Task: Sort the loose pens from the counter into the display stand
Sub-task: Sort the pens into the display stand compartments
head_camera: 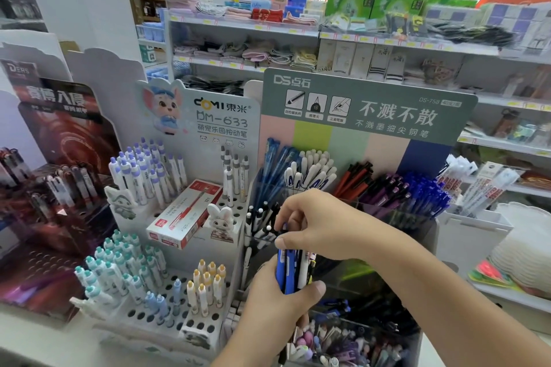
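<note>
My left hand [277,298] grips a bundle of pens [293,270], blue, white and black, held upright in front of the green-topped display stand [366,110]. My right hand [313,220] reaches in from the right and pinches the top of the bundle with thumb and fingers. The stand's clear compartments hold blue pens [275,158], white-capped pens [313,170], red pens [354,180], purple pens [387,191] and dark blue pens [426,191]. Black-and-white pens [258,226] stand in a lower compartment just left of my right hand.
A white peg-hole stand [208,116] at the left holds purple, teal and yellow-capped pens, with a red-and-white pen box [185,217] lying on it. A dark stand [59,140] is farther left. A clear bin of mixed small items [351,343] sits below my hands. Store shelves run behind.
</note>
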